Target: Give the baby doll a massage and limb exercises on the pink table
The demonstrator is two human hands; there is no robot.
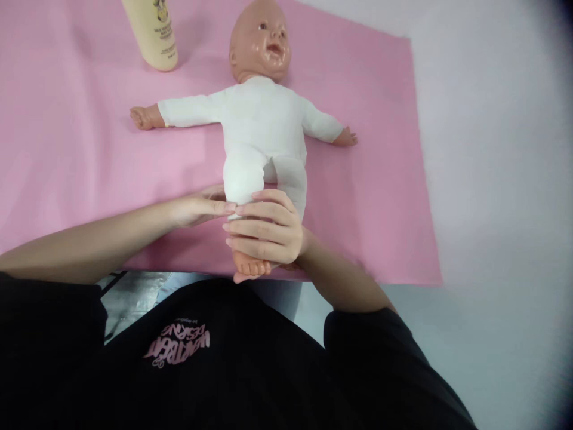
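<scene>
- Nearest to me is my own black T-shirt (233,370), with pink lettering on the chest. It reads upside down from this view and I cannot make out the words for certain.
- Just past the shirt, my right hand (264,233) is closed around the lower leg of the baby doll (262,119). Its fingers curl over the shin, and the bare foot sticks out toward me below the hand.
- My left hand (201,209) lies flat and open at the left side of the same leg. Its fingertips touch the white cloth close to my right hand's fingers, but nothing is clasped in it.
- Doll position: face up near the middle of the pink mat (80,149), head at the far end, arms spread left and right, legs pointing toward me. The held leg looks slightly raised.
- Doll wears a white one-piece; head, hands and feet are bare plastic.
- Progress, as a judgement: both hands are at work on one leg only. The other leg, the arms and the torso have no hand on them, so I would put this at an early or middle stage.
- Cream bottle (152,33) stands at the far left of the mat, well apart from my hands. Its label has small print that is too small to read.
- Mat lies on a pale table (492,179), which shows on the right.
</scene>
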